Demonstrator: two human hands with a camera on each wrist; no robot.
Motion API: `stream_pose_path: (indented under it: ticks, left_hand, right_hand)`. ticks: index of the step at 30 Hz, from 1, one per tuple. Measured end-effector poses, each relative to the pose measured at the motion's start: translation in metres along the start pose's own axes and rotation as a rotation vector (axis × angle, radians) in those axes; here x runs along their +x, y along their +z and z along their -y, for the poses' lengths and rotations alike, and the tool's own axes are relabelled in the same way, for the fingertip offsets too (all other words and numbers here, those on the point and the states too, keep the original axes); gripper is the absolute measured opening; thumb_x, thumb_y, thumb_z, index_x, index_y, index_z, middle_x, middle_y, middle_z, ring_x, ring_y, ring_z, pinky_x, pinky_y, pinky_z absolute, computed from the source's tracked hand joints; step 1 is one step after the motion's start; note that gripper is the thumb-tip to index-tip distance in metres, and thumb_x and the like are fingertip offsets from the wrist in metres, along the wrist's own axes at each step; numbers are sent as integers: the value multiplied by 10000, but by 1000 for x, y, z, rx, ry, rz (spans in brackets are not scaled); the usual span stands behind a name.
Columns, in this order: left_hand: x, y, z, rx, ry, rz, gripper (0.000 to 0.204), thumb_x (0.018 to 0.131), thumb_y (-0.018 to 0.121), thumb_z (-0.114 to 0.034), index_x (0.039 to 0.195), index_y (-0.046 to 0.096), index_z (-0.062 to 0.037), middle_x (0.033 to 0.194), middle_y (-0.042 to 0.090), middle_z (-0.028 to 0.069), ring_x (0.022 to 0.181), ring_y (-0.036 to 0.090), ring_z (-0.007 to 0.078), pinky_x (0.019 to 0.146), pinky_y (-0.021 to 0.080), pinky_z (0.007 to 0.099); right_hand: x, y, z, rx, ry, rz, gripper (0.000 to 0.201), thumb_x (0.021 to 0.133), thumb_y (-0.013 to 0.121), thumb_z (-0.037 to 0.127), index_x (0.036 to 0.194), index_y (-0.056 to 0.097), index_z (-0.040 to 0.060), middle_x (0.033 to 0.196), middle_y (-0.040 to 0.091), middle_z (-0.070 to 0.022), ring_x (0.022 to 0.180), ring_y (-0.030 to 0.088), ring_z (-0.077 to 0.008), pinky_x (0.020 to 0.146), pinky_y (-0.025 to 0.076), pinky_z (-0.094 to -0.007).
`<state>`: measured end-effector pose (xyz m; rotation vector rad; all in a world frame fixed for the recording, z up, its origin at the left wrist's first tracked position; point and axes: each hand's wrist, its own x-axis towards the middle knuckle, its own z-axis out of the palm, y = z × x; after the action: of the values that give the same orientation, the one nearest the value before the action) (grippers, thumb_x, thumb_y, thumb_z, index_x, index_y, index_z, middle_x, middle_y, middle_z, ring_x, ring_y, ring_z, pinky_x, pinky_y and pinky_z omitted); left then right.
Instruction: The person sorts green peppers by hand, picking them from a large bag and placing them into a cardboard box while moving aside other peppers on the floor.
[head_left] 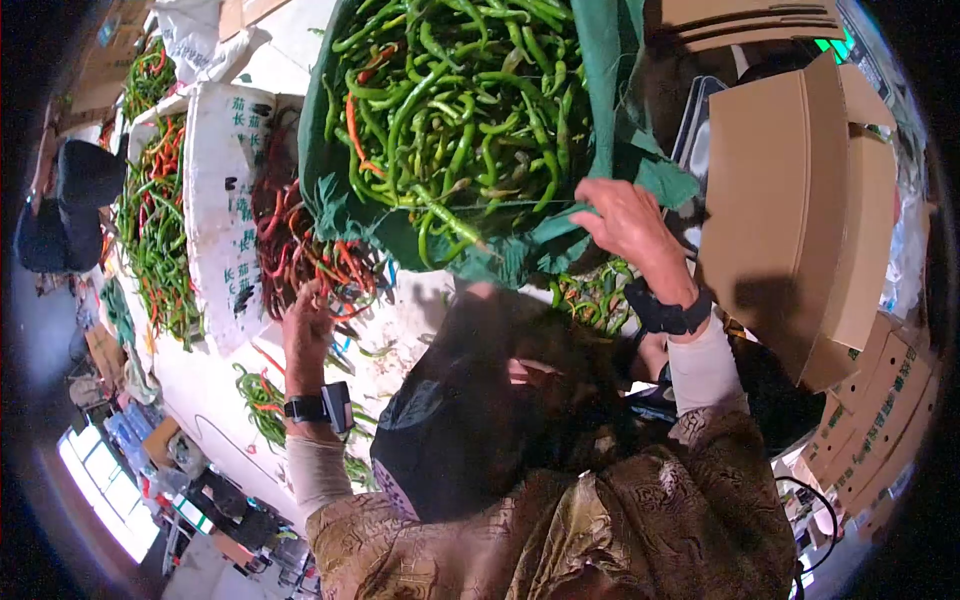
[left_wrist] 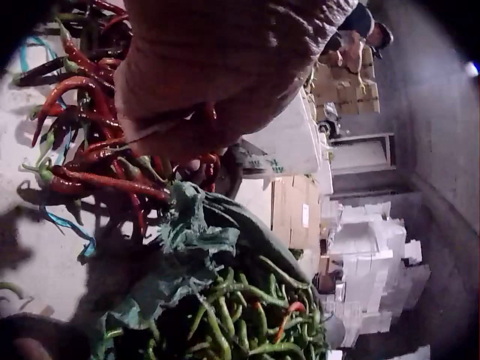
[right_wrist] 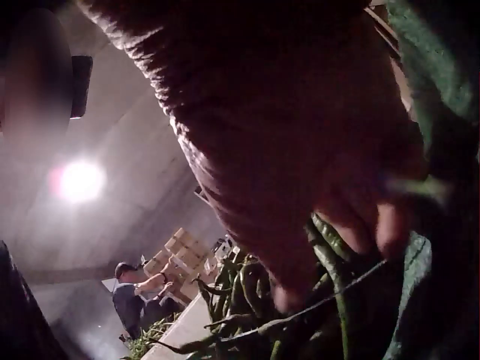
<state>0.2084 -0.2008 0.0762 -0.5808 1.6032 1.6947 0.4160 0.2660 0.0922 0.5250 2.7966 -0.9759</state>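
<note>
Over a heap of dark red peppers (head_left: 282,225) (left_wrist: 97,184), the left hand (head_left: 308,335) (left_wrist: 217,71) has its fingers bent downward; bits of red show beside them, and whether they grip a pepper is unclear. A green mesh sack (head_left: 598,80) (left_wrist: 199,225), its top spread wide, holds long green peppers (head_left: 450,130) (left_wrist: 259,319) (right_wrist: 240,289) and a few orange-red ones. At the sack's near right edge is the right hand (head_left: 635,235) (right_wrist: 277,142), thumb and fingers apart. A thin strand (right_wrist: 330,295) runs across the peppers beside its fingertips.
A white printed sack (head_left: 220,210) stands left of the red heap, with green and red peppers (head_left: 160,240) beyond it. Open cardboard flaps (head_left: 765,190) rise at right. Loose peppers (head_left: 262,405) lie on the pale surface (head_left: 225,400). Another person (right_wrist: 135,300) sits in the background.
</note>
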Motion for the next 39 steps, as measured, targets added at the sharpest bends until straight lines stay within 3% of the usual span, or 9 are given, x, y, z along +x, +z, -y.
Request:
stream_pose_path:
  ticks: [2,7,14,16,17,21,33,37,39]
  left_hand:
    - [-11,37,9,588,449,-44,330,881,554,-124,1202,575,-49,803,551,-4,617,490,91,512,353,233]
    - [-65,160,-43,270,165,-9,370,943,504,-290,1206,572,-39,754,491,-35,612,395,54,528,303,222]
    - [-67,256,-28,973,405,571,170,919,576,-166,975,594,-6,682,563,19,593,543,98,521,447,307]
    - [-43,266,-7,1155,761,701,109,891,584,-108,918,582,-2,662,569,74,534,577,188,503,475,360]
    - [-35,272,1,1389,986,681,72,809,558,-94,812,605,-40,675,637,162,628,645,362,543,509,436]
    - [-46,272,14,1919,788,777,108,761,583,-124,833,648,-77,693,648,161,687,668,360,593,548,451]
    - [-40,202,-15,2140,726,697,95,779,571,-116,838,646,-113,727,644,138,679,655,351,575,529,457]
    - [-33,162,-38,1763,678,830,82,817,562,-123,824,635,-86,724,634,138,669,639,323,589,495,419]
    - [-44,153,-41,1324,493,762,147,877,559,-155,830,625,-32,638,577,71,572,572,177,530,445,327]
  right_hand:
    - [-15,7,-14,-10,-63,98,240,808,658,222,968,615,47,892,630,-175,820,619,-389,719,490,-444]
    - [-40,-5,14,315,-20,92,177,859,559,169,864,654,20,815,637,-176,807,616,-377,723,482,-422]
    - [-53,-24,45,567,102,101,185,892,528,151,921,656,21,681,627,-99,600,588,-166,594,462,-323]
    - [-59,-20,42,576,121,108,194,895,520,154,942,647,15,701,643,-106,609,589,-158,593,454,-321]
    - [-63,-19,39,616,113,99,191,898,517,157,950,643,23,662,609,-61,590,550,-133,570,432,-304]
    - [-69,-36,40,848,263,-38,177,918,504,168,933,642,58,638,447,53,535,399,-65,501,336,-238]
    - [-62,-55,-26,1772,289,-734,133,941,527,109,1000,541,-9,597,300,64,489,268,-35,468,241,-204]
    - [-57,-65,-13,1608,276,-578,179,952,532,142,1042,541,-13,625,312,61,509,278,-37,491,246,-202]
    - [-59,-74,-2,1544,205,-486,197,967,517,169,1051,544,-8,636,314,61,528,286,-33,499,242,-197]
